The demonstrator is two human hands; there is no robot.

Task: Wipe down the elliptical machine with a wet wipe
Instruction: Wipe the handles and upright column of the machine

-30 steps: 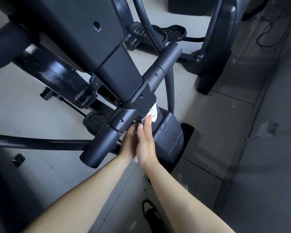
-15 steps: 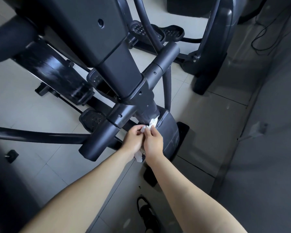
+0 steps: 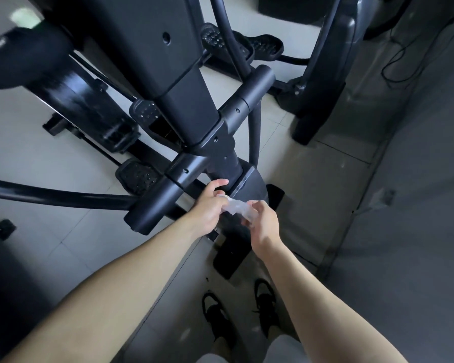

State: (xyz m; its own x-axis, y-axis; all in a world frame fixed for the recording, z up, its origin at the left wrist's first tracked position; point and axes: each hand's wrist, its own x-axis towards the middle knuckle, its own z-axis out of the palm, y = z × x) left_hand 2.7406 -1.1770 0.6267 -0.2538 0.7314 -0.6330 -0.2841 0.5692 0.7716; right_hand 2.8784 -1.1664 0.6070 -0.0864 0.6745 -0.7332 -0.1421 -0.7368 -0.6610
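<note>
The black elliptical machine (image 3: pixel 184 100) fills the upper left, its centre column running down to a cross tube (image 3: pixel 173 184) and a dark base housing (image 3: pixel 252 184). A white wet wipe (image 3: pixel 237 207) is stretched between my two hands just in front of the housing, clear of the machine. My left hand (image 3: pixel 210 205) pinches the wipe's left end, with its thumb raised near the column's foot. My right hand (image 3: pixel 264 221) pinches the right end with curled fingers.
Studded pedals (image 3: pixel 139 176) lie left of the column. A second black machine (image 3: pixel 323 82) stands at the upper right by a grey wall (image 3: pixel 417 179) with a loose cable (image 3: pixel 396 58). My black shoes (image 3: pixel 215 318) stand on the pale tiled floor.
Both hands have pulled back from the column's foot and moved apart. The wipe, bunched against the machine before, now hangs stretched between them. The view has tilted down, showing my shoes.
</note>
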